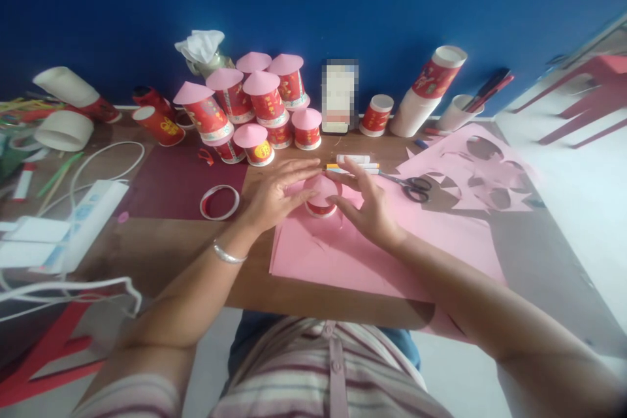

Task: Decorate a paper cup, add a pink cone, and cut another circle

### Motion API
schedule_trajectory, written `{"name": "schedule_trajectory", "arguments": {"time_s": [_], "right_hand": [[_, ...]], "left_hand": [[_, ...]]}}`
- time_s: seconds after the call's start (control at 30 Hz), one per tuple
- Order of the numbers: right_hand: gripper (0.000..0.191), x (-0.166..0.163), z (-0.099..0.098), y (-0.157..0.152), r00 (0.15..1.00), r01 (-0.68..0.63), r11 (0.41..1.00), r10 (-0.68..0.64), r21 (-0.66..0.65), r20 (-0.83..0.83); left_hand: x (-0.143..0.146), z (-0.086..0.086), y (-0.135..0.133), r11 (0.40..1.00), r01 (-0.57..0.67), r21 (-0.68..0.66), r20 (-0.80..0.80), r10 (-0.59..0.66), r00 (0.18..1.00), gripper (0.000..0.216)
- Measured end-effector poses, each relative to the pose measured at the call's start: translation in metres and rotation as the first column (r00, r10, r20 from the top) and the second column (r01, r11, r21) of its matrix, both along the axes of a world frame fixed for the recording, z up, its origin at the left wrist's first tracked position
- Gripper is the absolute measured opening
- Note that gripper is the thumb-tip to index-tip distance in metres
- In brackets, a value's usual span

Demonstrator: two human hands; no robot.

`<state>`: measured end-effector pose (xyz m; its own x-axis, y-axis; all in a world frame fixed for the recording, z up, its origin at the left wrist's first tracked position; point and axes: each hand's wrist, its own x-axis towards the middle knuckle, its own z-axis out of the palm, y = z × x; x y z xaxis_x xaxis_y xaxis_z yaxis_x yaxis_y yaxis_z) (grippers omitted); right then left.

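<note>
A pink paper cone (322,188) sits as a roof on a small red paper cup (321,210), which stands on pink paper sheets (392,255). My left hand (281,194) holds the cone's left side, its thumb on the slope and its fingers reaching behind. From the right, my right hand (368,209) holds the same cone with its thumb in front and fingers bent round the far side. Most of the cup is hidden under the cone. Just beyond my hands lie a glue stick (353,159), an orange pen (362,166) and scissors (411,188).
Several red cups with pink cone roofs (261,83) stand behind my left hand. A white ring (219,202) lies on a dark red sheet (189,173). Cut pink scraps (470,170), a phone (339,95) and stacked cups (426,93) are farther back. A power strip (91,225) is at left.
</note>
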<state>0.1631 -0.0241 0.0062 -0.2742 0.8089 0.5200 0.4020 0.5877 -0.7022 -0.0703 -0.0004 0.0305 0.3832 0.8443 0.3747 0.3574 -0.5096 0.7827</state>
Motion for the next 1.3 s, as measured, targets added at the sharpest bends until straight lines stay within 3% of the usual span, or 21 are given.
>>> {"name": "schedule_trajectory", "arguments": {"time_s": [0.13,0.23,0.43,0.57,0.77,0.93,1.03,1.1,1.2,1.3], "right_hand": [[0.068,-0.001,0.001,0.0,1.0,0.015,1.0,-0.015,0.015,0.023],[0.067,0.0,0.002,0.0,0.999,0.014,0.999,-0.015,0.03,0.029],[0.071,0.0,0.001,0.0,1.0,-0.012,1.0,0.012,0.014,0.0],[0.075,-0.005,-0.001,0.001,1.0,-0.021,0.999,0.021,0.03,0.004],[0.078,-0.009,-0.006,0.002,0.999,0.0,0.999,-0.002,0.041,0.05],[0.076,-0.008,-0.008,0.003,0.999,-0.019,0.998,0.017,0.058,0.029],[0.067,-0.004,-0.01,0.003,0.997,-0.03,0.998,0.033,0.05,-0.068],[0.058,0.0,-0.013,0.005,0.992,0.006,1.0,-0.002,0.026,-0.129],[0.05,0.006,-0.019,0.011,0.986,0.083,0.996,-0.085,-0.017,-0.146],[0.049,0.01,-0.023,0.016,0.983,0.119,0.992,-0.123,-0.036,-0.138]], "left_hand": [[-0.001,-0.006,0.001,0.989,0.05,-0.14,0.081,-0.039,0.996,0.041],[-0.003,-0.012,0.002,0.948,0.127,-0.292,0.207,-0.067,0.976,0.045],[-0.004,-0.017,0.005,0.879,0.112,-0.464,0.347,0.064,0.935,0.048],[0.001,-0.021,0.004,0.886,0.077,-0.458,0.378,0.116,0.918,0.053],[0.012,-0.029,-0.003,0.908,0.099,-0.408,0.312,0.036,0.95,0.057],[0.011,-0.025,-0.004,0.889,0.091,-0.448,0.3,0.054,0.953,0.056],[0.003,-0.025,0.002,0.875,0.15,-0.46,0.334,0.014,0.942,0.069],[-0.003,-0.027,0.006,0.854,0.235,-0.464,0.34,-0.074,0.938,0.091],[-0.005,-0.026,0.006,0.883,0.183,-0.432,0.149,-0.13,0.98,0.115],[0.004,-0.018,-0.002,0.958,-0.004,-0.286,-0.103,-0.026,0.994,0.097]]}}
